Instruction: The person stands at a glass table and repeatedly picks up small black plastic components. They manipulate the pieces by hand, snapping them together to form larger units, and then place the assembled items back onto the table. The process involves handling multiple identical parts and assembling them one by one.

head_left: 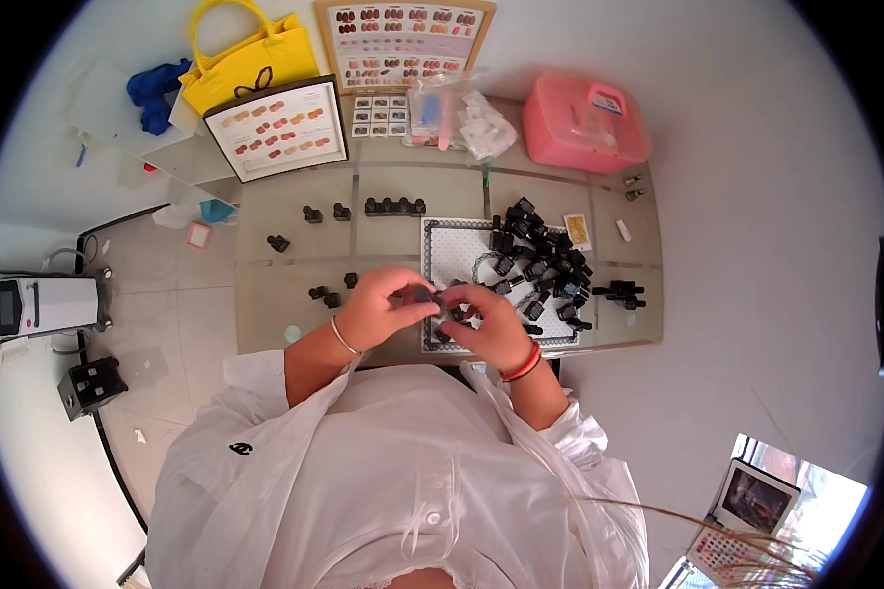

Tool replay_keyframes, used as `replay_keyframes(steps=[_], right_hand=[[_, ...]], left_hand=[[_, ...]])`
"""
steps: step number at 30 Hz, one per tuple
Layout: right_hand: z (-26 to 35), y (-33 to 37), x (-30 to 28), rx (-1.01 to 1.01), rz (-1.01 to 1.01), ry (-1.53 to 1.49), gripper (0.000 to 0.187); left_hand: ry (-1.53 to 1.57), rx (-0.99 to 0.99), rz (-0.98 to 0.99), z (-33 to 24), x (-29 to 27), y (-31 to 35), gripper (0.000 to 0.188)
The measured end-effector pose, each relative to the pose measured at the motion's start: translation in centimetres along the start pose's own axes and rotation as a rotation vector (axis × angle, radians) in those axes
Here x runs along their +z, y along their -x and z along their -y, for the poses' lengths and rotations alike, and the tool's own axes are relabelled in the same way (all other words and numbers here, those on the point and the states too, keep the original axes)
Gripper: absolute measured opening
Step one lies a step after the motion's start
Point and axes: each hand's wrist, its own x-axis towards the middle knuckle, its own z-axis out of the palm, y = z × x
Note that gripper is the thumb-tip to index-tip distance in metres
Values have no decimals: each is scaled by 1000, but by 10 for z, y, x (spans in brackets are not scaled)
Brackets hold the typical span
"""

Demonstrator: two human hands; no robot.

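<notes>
My left hand (378, 306) and my right hand (493, 324) meet over the table's front part. Between their pinched fingers is a small dark nail polish bottle (423, 296), partly covered by the fingers. To the right of my hands, a heap of black nail polish bottles (550, 257) lies jumbled on a white mat (447, 245) with a black patterned border. Some bottles lie close beneath my right hand. Left of the mat a short row of black bottles (395, 207) stands side by side, and several single bottles (312, 214) are spread farther left.
Along the back stand a pink case (586, 123), plastic bags (462, 118), a framed color chart (277, 128) and a yellow bag (250, 64). More black bottles (621, 294) lie at the table's right edge. A white machine (49, 306) and a black box (92, 387) are at left.
</notes>
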Motion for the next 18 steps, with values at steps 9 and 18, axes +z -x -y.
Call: replay_keyframes(steps=[9, 18], right_hand=[[2, 4, 24, -62, -102, -22, 28], [28, 33, 11, -132, -239, 73, 21]], left_hand=[[284, -51, 13, -9, 19, 13, 52], [-105, -182, 264, -35, 14, 18, 33]])
